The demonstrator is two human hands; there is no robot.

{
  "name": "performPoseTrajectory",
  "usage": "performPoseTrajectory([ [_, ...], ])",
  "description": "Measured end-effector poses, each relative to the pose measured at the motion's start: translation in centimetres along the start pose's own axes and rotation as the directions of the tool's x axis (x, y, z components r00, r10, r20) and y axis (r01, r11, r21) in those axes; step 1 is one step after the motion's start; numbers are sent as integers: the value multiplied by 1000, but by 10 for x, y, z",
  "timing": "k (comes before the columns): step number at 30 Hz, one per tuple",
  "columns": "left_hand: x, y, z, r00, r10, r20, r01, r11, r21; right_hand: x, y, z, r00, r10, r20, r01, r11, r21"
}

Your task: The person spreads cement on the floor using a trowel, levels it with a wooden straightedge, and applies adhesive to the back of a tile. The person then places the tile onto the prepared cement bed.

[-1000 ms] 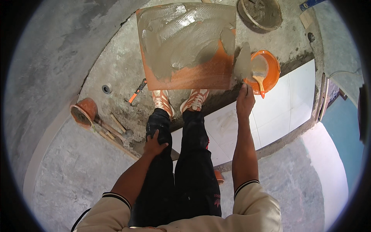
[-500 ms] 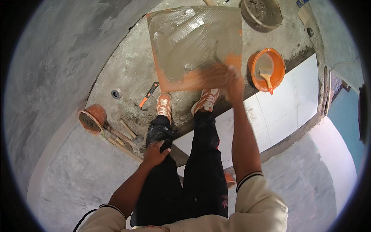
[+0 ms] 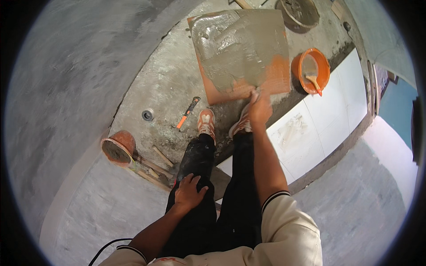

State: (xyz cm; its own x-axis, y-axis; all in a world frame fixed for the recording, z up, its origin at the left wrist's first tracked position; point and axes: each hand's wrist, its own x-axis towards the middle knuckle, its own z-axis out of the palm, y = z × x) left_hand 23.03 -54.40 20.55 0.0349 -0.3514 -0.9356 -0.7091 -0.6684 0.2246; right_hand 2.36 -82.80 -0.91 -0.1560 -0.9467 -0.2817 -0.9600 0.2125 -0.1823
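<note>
My right hand (image 3: 260,108) is closed at the near edge of a square orange tile (image 3: 278,82) lying on the floor. It grips what looks like a trowel, mostly hidden and blurred. Wet grey mortar (image 3: 239,48) covers most of the tile's face, while orange shows along the near edge and near right corner. My left hand (image 3: 188,193) rests on my left thigh, fingers apart, holding nothing.
An orange bucket (image 3: 326,66) with a paintbrush (image 3: 313,81) stands right of the tile, beside white floor tiles (image 3: 328,106). A mortar basin (image 3: 288,17) is behind. Left are a hammer-like tool (image 3: 189,111), a drain pipe (image 3: 147,115) and a tipped bucket (image 3: 126,139).
My right hand has come nearer and slightly left, toward the tile's near edge. Mortar covers more of that edge. My left hand stays on my thigh; the view has shifted.
</note>
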Motion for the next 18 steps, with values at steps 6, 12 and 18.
performPoseTrajectory([
  [6,-2,3,2,998,-3,59,-5,991,134,57,58,-23,939,266,-217,-205,941,270],
  [12,1,-1,11,997,23,67,-34,985,167,-21,114,19,979,142,-144,-93,948,305],
  [18,-3,8,24,999,-18,42,10,984,176,-45,64,2,879,413,238,-441,514,736],
])
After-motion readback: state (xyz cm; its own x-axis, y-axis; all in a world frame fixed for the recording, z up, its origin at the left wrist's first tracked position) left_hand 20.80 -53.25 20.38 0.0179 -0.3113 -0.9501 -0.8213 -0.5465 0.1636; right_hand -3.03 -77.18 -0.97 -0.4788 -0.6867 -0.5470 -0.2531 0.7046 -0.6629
